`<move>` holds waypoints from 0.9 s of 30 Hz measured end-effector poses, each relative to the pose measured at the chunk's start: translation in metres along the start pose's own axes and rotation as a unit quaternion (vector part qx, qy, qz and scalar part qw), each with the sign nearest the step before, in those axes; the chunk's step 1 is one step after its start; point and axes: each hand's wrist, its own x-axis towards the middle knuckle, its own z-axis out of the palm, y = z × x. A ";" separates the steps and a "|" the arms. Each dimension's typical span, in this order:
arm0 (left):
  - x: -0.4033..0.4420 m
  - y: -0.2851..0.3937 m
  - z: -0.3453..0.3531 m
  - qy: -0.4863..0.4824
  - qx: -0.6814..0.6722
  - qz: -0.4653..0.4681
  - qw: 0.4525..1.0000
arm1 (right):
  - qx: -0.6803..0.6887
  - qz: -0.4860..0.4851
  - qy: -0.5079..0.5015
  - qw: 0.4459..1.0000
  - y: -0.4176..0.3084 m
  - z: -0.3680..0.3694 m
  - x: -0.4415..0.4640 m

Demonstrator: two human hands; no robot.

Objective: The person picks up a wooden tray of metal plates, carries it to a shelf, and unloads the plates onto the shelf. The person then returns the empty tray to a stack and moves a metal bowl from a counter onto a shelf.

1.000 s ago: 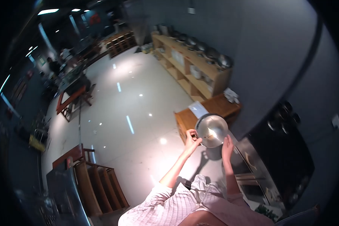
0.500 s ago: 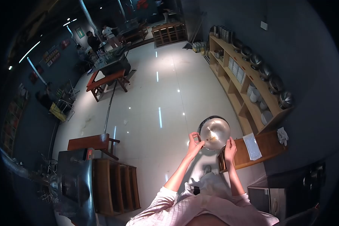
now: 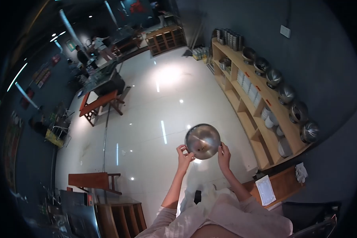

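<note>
A round, shiny metal bowl [image 3: 203,139] is held out in front of me over the pale floor, its inside facing my view. A few small dark specks show low on its inner surface. My left hand [image 3: 184,159] grips the rim at the lower left, with the thumb toward the bowl and the fingers curled. At the lower right edge, my right hand [image 3: 224,156] is closed on the rim, with its fingertips partly hidden.
On my right, a wooden shelf [image 3: 248,123] carries several metal pots [image 3: 287,94] and stacked white dishes [image 3: 269,119]. A small wooden table [image 3: 281,190] with a white packet [image 3: 265,190] stands nearer. Benches [image 3: 93,180] are on the left. People [image 3: 101,47] stand far back.
The view has shifted, and the shelf looks nearer. The bowl and both hands now sit further left in view; the bowl's inside looks darker. Both hands still hold it.
</note>
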 end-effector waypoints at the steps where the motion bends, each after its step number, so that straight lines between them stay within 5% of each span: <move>1: 0.018 0.002 0.004 -0.004 -0.012 -0.010 1.000 | -0.001 -0.011 0.001 1.000 -0.007 0.004 0.017; 13: 0.327 0.013 0.082 -0.087 -0.019 -0.046 0.995 | -0.080 0.001 0.091 0.993 0.048 0.077 0.293; 27: 0.628 0.068 0.191 -0.195 0.045 -0.056 0.978 | -0.009 0.063 0.196 0.978 0.097 0.125 0.563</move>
